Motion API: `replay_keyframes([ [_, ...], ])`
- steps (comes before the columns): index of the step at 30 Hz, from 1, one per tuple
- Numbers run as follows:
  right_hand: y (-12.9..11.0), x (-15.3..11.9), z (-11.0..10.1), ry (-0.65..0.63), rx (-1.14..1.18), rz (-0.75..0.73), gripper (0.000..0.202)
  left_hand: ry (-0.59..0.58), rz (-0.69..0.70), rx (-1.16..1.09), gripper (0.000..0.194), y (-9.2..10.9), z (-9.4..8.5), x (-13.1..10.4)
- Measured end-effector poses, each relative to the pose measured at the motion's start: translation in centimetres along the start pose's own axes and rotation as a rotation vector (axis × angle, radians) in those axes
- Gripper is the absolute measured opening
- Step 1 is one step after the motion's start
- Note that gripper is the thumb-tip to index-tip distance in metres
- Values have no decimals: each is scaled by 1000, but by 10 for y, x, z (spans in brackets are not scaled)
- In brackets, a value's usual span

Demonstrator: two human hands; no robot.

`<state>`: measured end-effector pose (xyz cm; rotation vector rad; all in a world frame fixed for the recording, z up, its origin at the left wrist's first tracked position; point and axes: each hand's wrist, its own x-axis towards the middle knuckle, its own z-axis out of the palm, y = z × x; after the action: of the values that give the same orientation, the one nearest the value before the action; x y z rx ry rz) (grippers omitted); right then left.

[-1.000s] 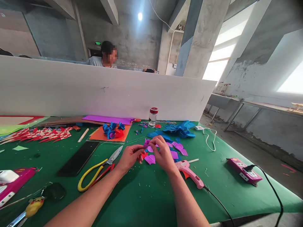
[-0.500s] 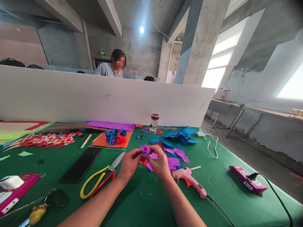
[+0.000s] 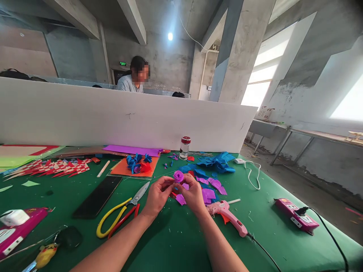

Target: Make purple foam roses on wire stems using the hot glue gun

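A small purple paper flower (image 3: 178, 176) is held up between my two hands above the green table. My left hand (image 3: 159, 194) pinches it from the left side. From the right, the fingers of my right hand (image 3: 193, 192) close on its right side and base. Purple paper pieces (image 3: 209, 194) lie just beyond my right hand, with blue paper (image 3: 218, 163) behind them. A pink glue gun (image 3: 228, 216) rests to the right of my right wrist. Scissors (image 3: 124, 213) with yellow and red handles lie beside my left forearm.
An orange sheet (image 3: 119, 168) carries blue and red paper flowers. A black phone-like slab (image 3: 98, 197) lies left of the scissors. Behind stands a jar (image 3: 185, 148) with a red lid before a white partition (image 3: 85, 113). Pink power strips (image 3: 296, 215) sit at both sides. A person is beyond the partition.
My hands have shifted slightly right and up with the purple flower, whose top now faces upward more. Beyond the partition, the person's head and body have moved a little.
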<state>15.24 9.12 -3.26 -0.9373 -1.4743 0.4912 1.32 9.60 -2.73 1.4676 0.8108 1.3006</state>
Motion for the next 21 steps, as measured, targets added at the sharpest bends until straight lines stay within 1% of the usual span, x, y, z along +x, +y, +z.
replay_keyframes([
  [4, 0, 2, -5, -30, 13, 3, 12, -46, -62, 51, 24, 0, 0, 1],
  [9, -3, 1, -4, -78, 85, 27, 16, -10, -68, 52, 21, -1, 2, 1],
  [12, -3, 1, -3, -103, 188, 165, 33, 8, -107, -7, 22, 0, 2, 2],
  [14, -1, 0, -2, -90, 235, 261, 43, 23, -130, -32, 22, 0, 2, 2],
  [15, -1, 0, -2, -79, 246, 284, 45, 30, -135, -36, 23, 0, 1, 3],
  [18, 1, 0, 2, -52, 272, 265, 36, 34, -131, -25, 26, -1, 1, 4],
  [21, 2, 0, 6, -57, 317, 249, 29, 11, -121, -13, 29, -1, 1, 3],
])
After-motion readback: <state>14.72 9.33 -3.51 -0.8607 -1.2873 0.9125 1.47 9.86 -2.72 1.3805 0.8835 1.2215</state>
